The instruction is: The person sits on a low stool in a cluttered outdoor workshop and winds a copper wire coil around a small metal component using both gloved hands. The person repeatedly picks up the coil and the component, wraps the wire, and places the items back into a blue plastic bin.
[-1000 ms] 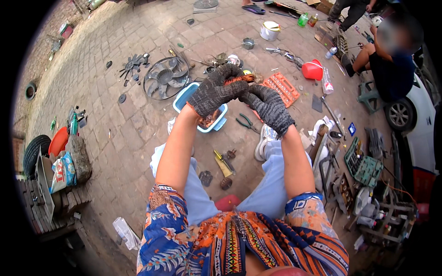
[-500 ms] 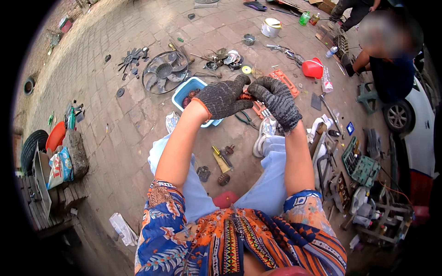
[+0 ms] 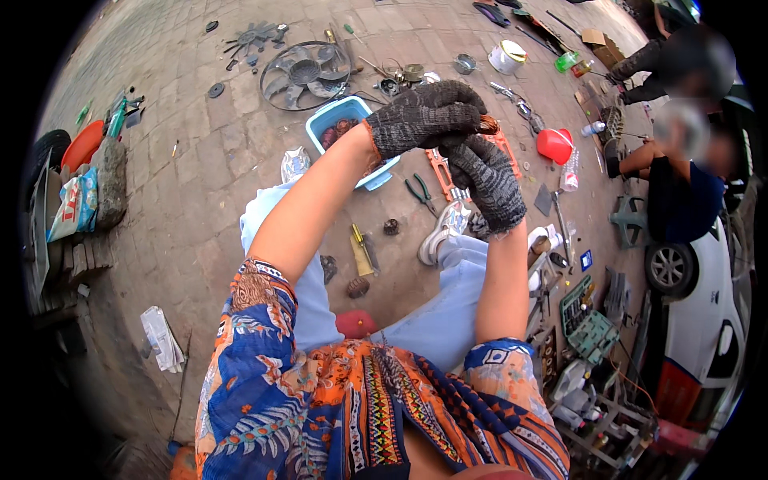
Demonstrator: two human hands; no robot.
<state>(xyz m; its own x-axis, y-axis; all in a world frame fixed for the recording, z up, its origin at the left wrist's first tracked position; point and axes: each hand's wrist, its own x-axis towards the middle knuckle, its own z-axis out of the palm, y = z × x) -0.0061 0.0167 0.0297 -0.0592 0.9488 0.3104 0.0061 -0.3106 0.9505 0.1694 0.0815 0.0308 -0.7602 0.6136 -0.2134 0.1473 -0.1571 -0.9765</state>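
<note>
My left hand (image 3: 420,116), in a dark knit glove, is closed around copper wire (image 3: 488,124), which pokes out past its fingertips. My right hand (image 3: 484,180), in a similar glove, is bent just beneath and against it, what its curled fingertips hold being hidden. Below my left hand is a light blue basin (image 3: 316,120) with copper-coloured parts (image 3: 344,130), partly behind my arm. An orange socket case (image 3: 440,172) lies partly behind my right hand. Green-handled pliers (image 3: 420,194), a yellow-handled tool (image 3: 362,248) and small round metal parts (image 3: 357,288) lie between my legs.
A fan (image 3: 304,74), red bucket (image 3: 554,146) and white pail (image 3: 506,58) stand or lie ahead. Two people (image 3: 684,192) (image 3: 632,76) are at right, near a white car (image 3: 704,336) and tools (image 3: 592,316). An orange basin (image 3: 84,144) and bricks (image 3: 88,256) are at left.
Both hands have moved higher; my right hand now sits below my left instead of beside it. The view has shifted, bringing more of both people and the car into sight.
</note>
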